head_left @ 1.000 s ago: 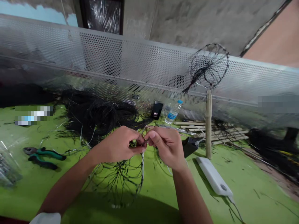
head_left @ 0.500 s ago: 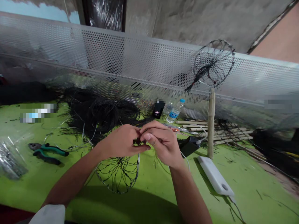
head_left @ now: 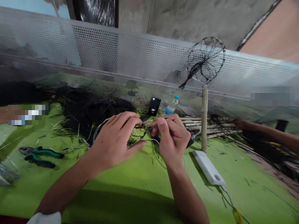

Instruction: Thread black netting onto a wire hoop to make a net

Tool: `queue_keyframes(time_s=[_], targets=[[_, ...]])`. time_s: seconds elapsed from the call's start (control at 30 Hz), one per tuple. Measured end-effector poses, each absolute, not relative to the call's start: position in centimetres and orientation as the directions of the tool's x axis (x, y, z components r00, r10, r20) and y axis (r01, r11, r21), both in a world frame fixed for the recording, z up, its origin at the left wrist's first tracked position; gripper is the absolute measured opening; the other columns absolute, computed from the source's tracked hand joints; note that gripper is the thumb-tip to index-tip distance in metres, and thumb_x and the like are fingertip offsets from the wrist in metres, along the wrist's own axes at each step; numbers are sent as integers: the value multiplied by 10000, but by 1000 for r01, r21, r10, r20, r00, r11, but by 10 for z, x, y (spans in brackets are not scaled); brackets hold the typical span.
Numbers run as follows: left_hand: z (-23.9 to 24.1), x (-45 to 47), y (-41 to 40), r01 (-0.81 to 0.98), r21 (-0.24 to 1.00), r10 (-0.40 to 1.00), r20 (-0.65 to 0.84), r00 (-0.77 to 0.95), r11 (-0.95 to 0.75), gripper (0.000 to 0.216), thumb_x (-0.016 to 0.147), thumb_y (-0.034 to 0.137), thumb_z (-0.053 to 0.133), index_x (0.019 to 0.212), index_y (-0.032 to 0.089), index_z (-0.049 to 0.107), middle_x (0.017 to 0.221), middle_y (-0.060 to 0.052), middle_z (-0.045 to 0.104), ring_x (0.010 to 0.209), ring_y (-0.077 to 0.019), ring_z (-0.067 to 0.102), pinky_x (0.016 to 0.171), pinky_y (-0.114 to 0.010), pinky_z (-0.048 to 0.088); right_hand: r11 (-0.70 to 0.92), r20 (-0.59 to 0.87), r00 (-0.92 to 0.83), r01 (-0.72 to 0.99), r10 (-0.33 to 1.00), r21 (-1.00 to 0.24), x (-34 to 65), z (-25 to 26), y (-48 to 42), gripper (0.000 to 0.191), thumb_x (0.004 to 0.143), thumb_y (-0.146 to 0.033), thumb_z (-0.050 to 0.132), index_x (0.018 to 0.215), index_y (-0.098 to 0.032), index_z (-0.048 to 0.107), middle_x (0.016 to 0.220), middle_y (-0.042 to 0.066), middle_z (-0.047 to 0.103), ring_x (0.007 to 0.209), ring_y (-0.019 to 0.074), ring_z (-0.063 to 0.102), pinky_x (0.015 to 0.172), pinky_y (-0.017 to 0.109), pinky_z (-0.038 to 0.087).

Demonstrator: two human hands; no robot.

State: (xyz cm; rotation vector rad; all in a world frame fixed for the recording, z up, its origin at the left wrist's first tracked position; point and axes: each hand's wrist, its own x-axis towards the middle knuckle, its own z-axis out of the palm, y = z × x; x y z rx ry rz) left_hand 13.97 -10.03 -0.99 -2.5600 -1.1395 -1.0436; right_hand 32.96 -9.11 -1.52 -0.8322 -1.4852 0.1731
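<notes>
My left hand (head_left: 116, 140) is curled over the far side of a small wire-hoop net, its thumb apart from the forefinger. Part of the pale wire hoop (head_left: 99, 128) shows behind this hand, which hides most of the netting. Black knotted cord (head_left: 143, 133) lies between the two hands. My right hand (head_left: 174, 135) is closed, thumb pressed against the forefinger on a thin dark strand; its tip is too blurred to make out fully.
Pliers (head_left: 40, 155) lie left, before a heap of black cord (head_left: 93, 105). A phone (head_left: 154, 106), water bottle (head_left: 171, 105), upright pole (head_left: 204, 118) with a finished-looking net (head_left: 206, 59), and white power bank (head_left: 209, 168) stand around. Other people's hands (head_left: 14, 115) and arm (head_left: 263, 127) reach in from both sides.
My hands have moved apart, the right one turning to a thumb-up pinch. The net no longer hangs below them; its hoop now shows behind my left hand. Other people's arms have come in.
</notes>
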Motion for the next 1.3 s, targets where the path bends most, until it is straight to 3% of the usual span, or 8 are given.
queue_keyframes(time_s=[0.23,0.43,0.7,0.8,0.97,1.07,1.17,1.3], targets=[[-32,164,-100,840,60,720,551,423,-539,551,1027,307,532,1531,214,330,1216,-107,629,1058,-265,638,823,-382,541,686,865,151,552,478,-475,311,-23,-106,337,998,-188,643,674,-262,697,756,28,680,765,187,639,643,363,508],[-34,163,-90,815,7,644,617,452,-579,214,1072,175,378,988,209,572,845,-25,621,773,-189,613,626,-320,410,707,871,122,536,475,-461,301,-29,-107,280,993,-157,632,758,-268,738,814,23,677,797,173,665,694,362,530],[-34,162,-92,825,-5,674,574,465,-565,227,1065,185,370,990,192,584,838,-31,663,651,-196,640,534,-329,362,716,876,95,538,472,-445,304,-28,-107,232,980,-165,652,772,-241,719,817,24,669,768,157,644,702,335,553],[-32,160,-89,857,26,739,519,429,-515,202,1044,189,406,1128,171,589,957,-59,712,606,-187,641,492,-322,340,749,858,-25,502,513,-433,308,-25,-108,108,978,-198,659,1015,-246,749,975,49,714,869,178,686,770,345,602],[-23,148,-82,872,58,761,519,390,-486,258,1071,221,354,1134,161,597,1035,-81,727,724,-185,694,538,-295,393,768,805,-212,503,554,-396,329,-13,-112,577,980,-269,656,1528,-314,482,1475,113,592,938,200,724,849,394,643],[-16,139,-82,865,109,770,520,370,-490,365,1107,287,286,1043,173,627,961,-61,739,767,-186,706,583,-283,422,735,849,-65,538,524,-413,357,-11,-113,548,957,-277,689,1484,-308,540,1381,99,664,892,203,725,804,402,636],[-13,135,-86,827,144,776,462,429,-544,414,1117,341,278,1052,189,658,945,-48,747,789,-193,716,621,-285,449,678,821,287,464,494,-570,401,-23,-109,269,962,-305,681,1219,-249,736,971,40,749,713,164,686,652,333,584],[-24,147,-95,798,76,759,375,532,-597,376,1109,317,300,1136,200,657,918,-39,715,655,-171,675,543,-274,400,591,597,723,325,348,-739,481,-52,-96,280,965,-312,619,724,-198,706,556,-19,575,400,83,447,387,283,300]])
